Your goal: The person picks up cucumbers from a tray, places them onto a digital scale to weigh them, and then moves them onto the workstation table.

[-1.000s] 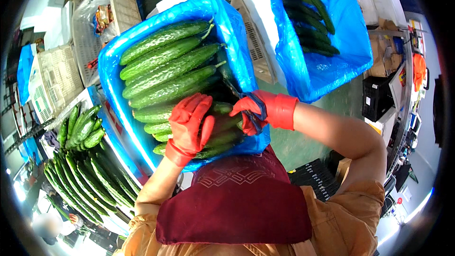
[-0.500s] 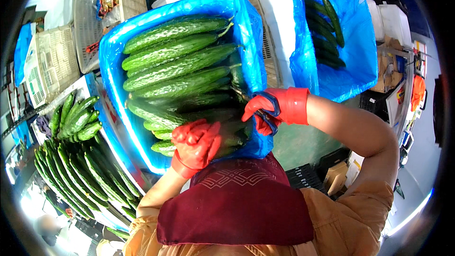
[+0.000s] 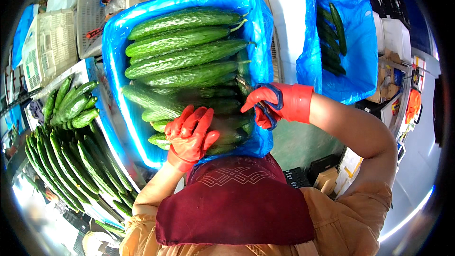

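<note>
Long green cucumbers [image 3: 185,61] lie side by side in a container lined with blue plastic [image 3: 113,61] in front of me. My left hand [image 3: 189,137], in a red rubber glove, rests on the nearer cucumbers with its fingers apart, gripping nothing I can see. At the container's right edge, my right hand [image 3: 289,102], gloved in red too, is closed round a pair of scissors [image 3: 279,98] with dark blue handles. Their blades point toward the cucumbers' right ends and are partly lost in shadow.
Another blue-lined container [image 3: 358,73] with several cucumbers stands at the far right. To the left, a pile of cucumbers [image 3: 71,166] lies on a table, with a smaller heap [image 3: 71,104] behind it. Pale plastic crates [image 3: 54,47] stand at the far left. A white surface [image 3: 286,23] separates the two containers.
My left hand has loosened from a curled shape and spread its fingers, shifting slightly left and away from me. My right hand keeps the scissors near the same edge. The view has shifted slightly.
</note>
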